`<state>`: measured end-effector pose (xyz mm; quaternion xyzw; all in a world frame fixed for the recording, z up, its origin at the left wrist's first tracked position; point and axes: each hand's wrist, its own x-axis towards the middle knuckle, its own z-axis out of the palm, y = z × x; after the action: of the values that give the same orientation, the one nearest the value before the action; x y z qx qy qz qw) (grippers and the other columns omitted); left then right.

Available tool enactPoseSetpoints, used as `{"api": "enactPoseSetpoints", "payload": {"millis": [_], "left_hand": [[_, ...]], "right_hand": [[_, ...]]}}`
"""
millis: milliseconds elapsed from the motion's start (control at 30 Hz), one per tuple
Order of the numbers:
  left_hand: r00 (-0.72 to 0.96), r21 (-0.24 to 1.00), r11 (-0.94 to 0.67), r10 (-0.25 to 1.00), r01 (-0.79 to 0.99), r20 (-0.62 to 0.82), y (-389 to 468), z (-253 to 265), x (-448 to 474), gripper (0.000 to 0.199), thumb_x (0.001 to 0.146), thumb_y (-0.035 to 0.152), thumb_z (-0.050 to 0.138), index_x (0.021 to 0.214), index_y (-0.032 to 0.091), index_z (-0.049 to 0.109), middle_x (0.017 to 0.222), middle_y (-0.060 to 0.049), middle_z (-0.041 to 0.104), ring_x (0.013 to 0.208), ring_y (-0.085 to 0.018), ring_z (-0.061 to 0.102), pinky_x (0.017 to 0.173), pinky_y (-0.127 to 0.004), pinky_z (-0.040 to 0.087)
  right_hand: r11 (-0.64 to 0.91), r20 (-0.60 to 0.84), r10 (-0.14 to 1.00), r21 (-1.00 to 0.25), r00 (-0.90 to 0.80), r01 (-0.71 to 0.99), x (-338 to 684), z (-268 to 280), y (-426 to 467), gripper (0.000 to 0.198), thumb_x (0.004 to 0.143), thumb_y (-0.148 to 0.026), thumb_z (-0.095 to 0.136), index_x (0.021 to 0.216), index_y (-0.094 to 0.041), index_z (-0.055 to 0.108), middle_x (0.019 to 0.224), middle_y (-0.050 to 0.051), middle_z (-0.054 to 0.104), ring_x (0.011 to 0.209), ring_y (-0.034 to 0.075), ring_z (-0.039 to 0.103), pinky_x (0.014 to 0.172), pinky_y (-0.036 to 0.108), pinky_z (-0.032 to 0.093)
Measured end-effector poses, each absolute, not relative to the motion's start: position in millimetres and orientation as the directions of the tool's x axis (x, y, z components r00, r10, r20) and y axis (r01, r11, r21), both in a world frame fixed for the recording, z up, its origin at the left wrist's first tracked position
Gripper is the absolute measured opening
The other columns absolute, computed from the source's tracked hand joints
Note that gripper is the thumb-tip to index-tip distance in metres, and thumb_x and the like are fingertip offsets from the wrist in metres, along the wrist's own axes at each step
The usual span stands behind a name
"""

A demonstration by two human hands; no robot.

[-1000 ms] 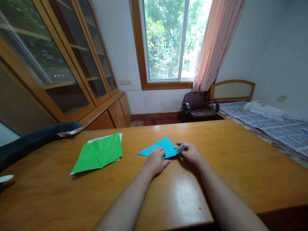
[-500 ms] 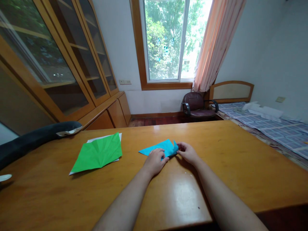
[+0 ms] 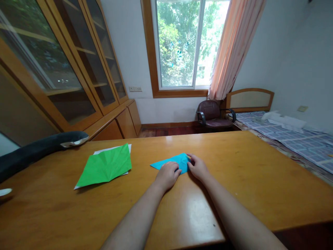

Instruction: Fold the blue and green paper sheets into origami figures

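Note:
A folded sheet of blue paper (image 3: 183, 161) lies on the table in front of me, its long point to the left. My left hand (image 3: 168, 173) rests on its near edge, fingers curled over it and pressing it against the tabletop. At the paper's right end, the thumb and fingers of my right hand (image 3: 197, 167) grip the edge, where the folded end lies nearly flat. The fingers partly hide this end.
Creased green paper (image 3: 108, 165) lies on white sheets to the left on the wooden table (image 3: 249, 166). A dark plush toy (image 3: 39, 151) is at the far left. Beyond the table stand a glass-fronted cabinet (image 3: 110, 111), an office chair (image 3: 214, 116) and a bed (image 3: 291, 135).
My right hand has moved slightly left over the paper's right end. The blue flap that stuck up there now lies down. My left hand has stayed in place.

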<state>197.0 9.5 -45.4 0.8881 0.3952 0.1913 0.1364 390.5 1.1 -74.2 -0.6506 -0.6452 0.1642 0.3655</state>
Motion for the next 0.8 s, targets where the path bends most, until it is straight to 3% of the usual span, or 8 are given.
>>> {"api": "enactPoseSetpoints", "payload": {"millis": [100,233,467,633,800], "left_hand": [[0.597,0.395,-0.634,0.769,0.665,0.23,9,-47,197,0.02,0.087,0.036,0.054,0.094,0.02,0.064,0.104,-0.006,0.066,0.096,-0.022,0.058,0.084,-0.032,0.044],[0.619,0.364,-0.647,0.758,0.67,0.206,7,-45,197,0.023,0.086,0.038,0.056,0.097,0.021,0.065,0.103,-0.006,0.067,0.095,-0.023,0.058,0.082,-0.033,0.044],[0.706,0.276,-0.716,0.692,0.641,0.154,10,-41,194,0.022,0.089,0.03,0.049,0.085,0.022,0.069,0.091,-0.005,0.07,0.087,-0.021,0.059,0.079,-0.032,0.045],[0.693,0.269,-0.719,0.693,0.641,0.2,13,-47,195,0.023,0.089,0.03,0.05,0.098,0.021,0.069,0.11,-0.007,0.067,0.102,-0.022,0.057,0.093,-0.035,0.044],[0.663,0.279,-0.681,0.729,0.678,0.17,18,-58,198,0.035,0.09,0.031,0.045,0.119,0.018,0.062,0.136,-0.01,0.053,0.125,-0.024,0.048,0.108,-0.039,0.035]], "right_hand": [[0.093,0.247,0.967,-0.564,0.06,0.821,387,-69,-1,0.035,0.08,-0.02,0.051,0.111,-0.022,0.067,0.106,0.006,0.068,0.099,0.018,0.059,0.091,0.027,0.042],[0.076,0.223,0.974,-0.424,0.023,0.902,384,-64,-4,0.032,0.08,-0.019,0.05,0.103,-0.023,0.071,0.099,0.006,0.067,0.096,0.019,0.059,0.087,0.025,0.041],[0.09,0.216,0.976,-0.354,-0.012,0.931,382,-59,-7,0.032,0.082,-0.018,0.048,0.103,-0.024,0.071,0.102,0.006,0.066,0.098,0.019,0.057,0.086,0.025,0.039],[0.102,0.209,0.977,-0.33,-0.033,0.938,381,-58,-7,0.031,0.084,-0.018,0.047,0.103,-0.025,0.071,0.102,0.005,0.066,0.097,0.018,0.056,0.086,0.025,0.038],[0.109,0.201,0.978,-0.283,-0.053,0.953,379,-55,-9,0.031,0.085,-0.019,0.046,0.104,-0.026,0.07,0.102,0.005,0.066,0.096,0.018,0.056,0.084,0.026,0.037]]}}
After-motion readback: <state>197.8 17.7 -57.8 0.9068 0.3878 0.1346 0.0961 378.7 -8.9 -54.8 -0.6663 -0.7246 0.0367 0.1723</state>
